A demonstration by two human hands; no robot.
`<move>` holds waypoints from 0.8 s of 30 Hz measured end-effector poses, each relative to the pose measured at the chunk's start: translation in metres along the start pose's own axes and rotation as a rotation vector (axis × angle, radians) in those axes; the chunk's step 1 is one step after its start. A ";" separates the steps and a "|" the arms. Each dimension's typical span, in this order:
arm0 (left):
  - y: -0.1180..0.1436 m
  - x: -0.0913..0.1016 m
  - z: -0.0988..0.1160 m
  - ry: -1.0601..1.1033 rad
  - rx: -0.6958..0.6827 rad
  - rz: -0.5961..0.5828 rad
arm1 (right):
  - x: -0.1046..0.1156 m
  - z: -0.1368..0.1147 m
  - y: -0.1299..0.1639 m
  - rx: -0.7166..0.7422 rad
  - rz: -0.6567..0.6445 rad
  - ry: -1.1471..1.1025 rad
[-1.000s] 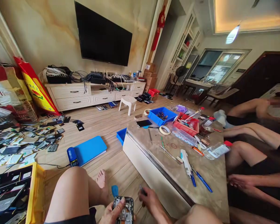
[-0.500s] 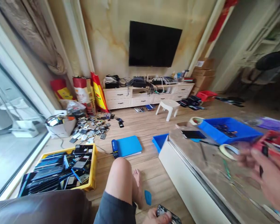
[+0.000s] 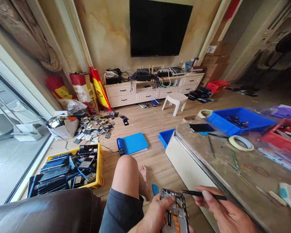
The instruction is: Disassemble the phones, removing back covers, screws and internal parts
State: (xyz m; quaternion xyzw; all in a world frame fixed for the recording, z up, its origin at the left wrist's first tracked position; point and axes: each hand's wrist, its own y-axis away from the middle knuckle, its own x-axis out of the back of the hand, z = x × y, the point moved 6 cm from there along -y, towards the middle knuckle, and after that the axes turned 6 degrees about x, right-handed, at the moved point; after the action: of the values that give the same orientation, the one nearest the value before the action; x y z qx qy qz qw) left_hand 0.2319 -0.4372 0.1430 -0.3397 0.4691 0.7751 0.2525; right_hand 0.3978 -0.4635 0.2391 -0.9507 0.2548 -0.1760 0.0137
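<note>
In my left hand (image 3: 157, 210) rests an opened smartphone (image 3: 176, 216), its circuit board and an orange ribbon cable exposed. My left thumb presses on its upper part. Black tweezers (image 3: 203, 194) are pinched in my right hand (image 3: 223, 208), just right of the phone. Their tips point left, close to the phone's top right corner; whether they touch it I cannot tell. Below my bent knee, a small blue piece (image 3: 155, 189) lies on the floor beside the phone.
To the right stands a brown-topped table (image 3: 223, 168) with masking tape (image 3: 241, 143), a blue tray (image 3: 242, 119), a red bin (image 3: 285, 137) and a dark phone (image 3: 201, 127). A yellow crate (image 3: 100, 168) of phone parts sits left. A white stool (image 3: 176, 98) stands ahead.
My right hand has come from above the table, near the red bin, down to the phone, now with tweezers showing clearly. My left hand has raised the phone further into view.
</note>
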 end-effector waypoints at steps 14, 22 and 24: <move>0.040 -0.050 0.020 -0.045 0.076 0.033 | 0.016 -0.049 0.026 0.501 -0.116 0.024; 0.044 -0.062 0.011 -0.081 0.096 0.093 | 0.022 -0.060 0.027 0.608 -0.131 0.087; 0.044 -0.060 0.010 -0.098 0.107 0.105 | 0.022 -0.063 0.027 0.626 -0.136 0.115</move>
State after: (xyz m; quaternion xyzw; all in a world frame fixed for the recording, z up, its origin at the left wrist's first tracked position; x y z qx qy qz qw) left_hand 0.2360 -0.4514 0.2162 -0.2624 0.5139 0.7769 0.2518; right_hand 0.3810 -0.4935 0.3018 -0.9037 0.1246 -0.2999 0.2790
